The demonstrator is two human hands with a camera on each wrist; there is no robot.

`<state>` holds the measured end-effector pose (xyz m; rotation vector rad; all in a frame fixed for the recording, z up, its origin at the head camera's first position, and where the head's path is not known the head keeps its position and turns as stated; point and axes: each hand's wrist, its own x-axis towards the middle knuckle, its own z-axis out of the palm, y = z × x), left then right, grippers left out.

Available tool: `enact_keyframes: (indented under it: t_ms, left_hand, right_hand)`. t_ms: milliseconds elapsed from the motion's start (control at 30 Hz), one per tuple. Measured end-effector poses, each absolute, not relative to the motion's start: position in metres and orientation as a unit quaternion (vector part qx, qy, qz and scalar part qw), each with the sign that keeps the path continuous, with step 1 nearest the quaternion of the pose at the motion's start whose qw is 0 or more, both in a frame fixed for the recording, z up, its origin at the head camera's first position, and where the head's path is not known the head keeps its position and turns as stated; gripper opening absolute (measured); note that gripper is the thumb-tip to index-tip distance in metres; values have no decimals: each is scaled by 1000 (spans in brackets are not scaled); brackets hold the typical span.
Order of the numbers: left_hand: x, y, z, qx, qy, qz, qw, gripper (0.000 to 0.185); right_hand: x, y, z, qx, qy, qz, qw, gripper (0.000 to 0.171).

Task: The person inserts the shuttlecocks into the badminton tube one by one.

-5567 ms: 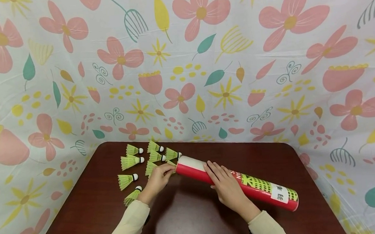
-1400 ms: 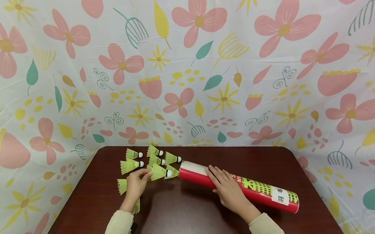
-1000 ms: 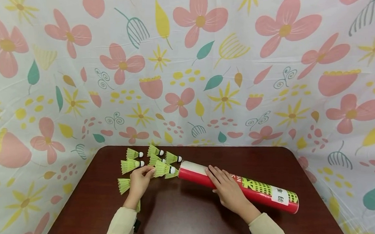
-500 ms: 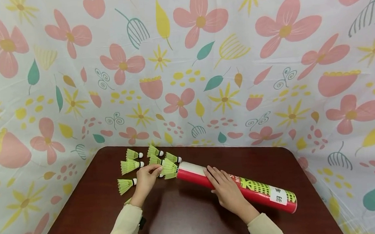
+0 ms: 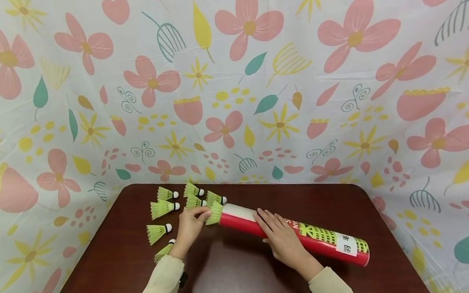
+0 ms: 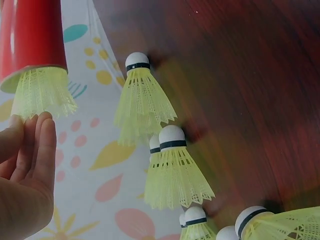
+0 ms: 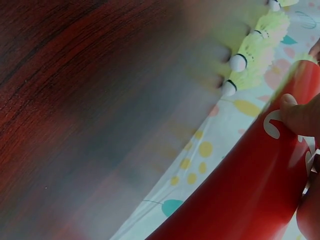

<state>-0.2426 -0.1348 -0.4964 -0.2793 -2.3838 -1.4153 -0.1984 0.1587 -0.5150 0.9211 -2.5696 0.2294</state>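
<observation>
Dark wood table (image 5: 234, 272): red tube (image 5: 292, 234) (right hand (image 5: 278, 238) steadying), left hand (image 5: 192, 225) straight-fingered pushing yellow shuttlecock (image 5: 214, 212) in.

A dark wooden table (image 5: 234, 272) carries a red tube (image 5: 304, 236) (lying flat) — and loose yellow shuttlecocks (image 5: 163, 207).

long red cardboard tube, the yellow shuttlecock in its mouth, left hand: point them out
long red cardboard tube (image 5: 272, 229), head view, red side wall
yellow shuttlecock (image 6: 42, 92), left wrist view, mesh skirt
left hand (image 5: 189, 227), head view, back of hand

white label with Chinese characters on red tube (image 5: 300, 236), too small to read
</observation>
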Motion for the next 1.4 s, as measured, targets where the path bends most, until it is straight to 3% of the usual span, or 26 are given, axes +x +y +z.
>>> enact_keyframes:
  t_ms: [933, 1167, 1400]
  left_hand:
    - [-239, -120, -498, -131, -832, -524, 130, 5]
    - [-242, -120, -501, -124, -830, -536, 93, 6]
    - [-243, -121, -502, -134, -823, -545, 91, 5]
  right_hand:
    - [-196, 155, -516, 343, -910, 78, 218, 85]
    - [-197, 156, -518, 342, -914, 74, 206, 86]
    - [-198, 155, -518, 339, -917, 72, 200, 86]
